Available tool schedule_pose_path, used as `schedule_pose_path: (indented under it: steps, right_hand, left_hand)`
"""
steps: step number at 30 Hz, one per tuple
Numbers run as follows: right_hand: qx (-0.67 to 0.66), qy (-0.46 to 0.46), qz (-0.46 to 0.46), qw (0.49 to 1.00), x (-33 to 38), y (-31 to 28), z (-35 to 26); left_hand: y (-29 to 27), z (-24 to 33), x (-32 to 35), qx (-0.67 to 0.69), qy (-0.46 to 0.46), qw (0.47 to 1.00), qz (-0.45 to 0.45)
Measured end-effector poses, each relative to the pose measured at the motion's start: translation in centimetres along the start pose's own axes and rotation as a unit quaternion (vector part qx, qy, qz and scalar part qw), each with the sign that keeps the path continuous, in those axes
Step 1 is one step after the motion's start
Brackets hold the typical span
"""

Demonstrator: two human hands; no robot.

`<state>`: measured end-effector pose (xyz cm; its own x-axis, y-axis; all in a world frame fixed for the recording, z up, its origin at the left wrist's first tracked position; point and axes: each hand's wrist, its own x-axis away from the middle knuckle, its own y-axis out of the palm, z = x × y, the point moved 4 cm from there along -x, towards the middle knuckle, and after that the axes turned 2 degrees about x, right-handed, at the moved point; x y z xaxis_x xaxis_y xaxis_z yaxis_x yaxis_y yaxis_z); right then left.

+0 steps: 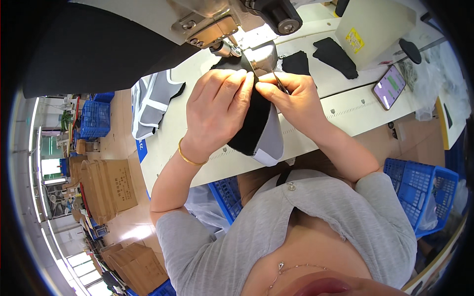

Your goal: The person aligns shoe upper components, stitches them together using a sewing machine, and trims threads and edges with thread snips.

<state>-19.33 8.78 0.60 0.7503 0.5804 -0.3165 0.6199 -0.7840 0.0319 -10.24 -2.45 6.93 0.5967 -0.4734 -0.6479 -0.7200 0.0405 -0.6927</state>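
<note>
Two bare hands are meeting on a black and grey fabric piece [261,130] right under the head of a cream-coloured sewing machine [217,22]. The left hand [217,111], wearing a thin gold bangle [187,158] at the wrist, is lying curled over the fabric piece, its fingers closed and pressing the cloth's upper edge near the needle area. The right hand [291,101] is pinching the same edge from the other side, fingertips touching those of the left hand, with a slim dark tool [280,83] showing between its fingers; what kind of tool it is cannot be told. The fabric piece is hanging down from the hands over the front edge of the pale work surface [340,111], black on the left face and grey with a white trim at the bottom.

Several other things are lying on the surface: a grey and white cloth panel [150,101] to the left, two small black fabric cut-outs [335,56] behind the right hand, and a smartphone with a lit screen [389,87] further right. Blue plastic crates [424,195] are standing on the floor at the right, another blue crate [95,118] at the left, and brown cardboard boxes [106,187] are stacked beside it.
</note>
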Motion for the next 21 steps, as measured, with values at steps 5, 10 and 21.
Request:
schedule_pose_path:
  steps: [5,10,21]
  right_hand:
    - [0.000,-0.016,-0.001,1.000,0.3,-0.2,0.2]
    - [0.026,0.013,-0.006,1.000,0.6,-0.6,-0.3]
    - [0.011,0.048,-0.018,0.999,1.0,-0.7,-0.7]
  left_hand:
    - [0.2,0.1,0.2,-0.010,0.004,1.000,0.012]
    - [0.6,0.2,0.3,-0.033,0.019,0.998,0.051]
    - [0.0,0.2,0.5,-0.043,0.046,0.997,0.051]
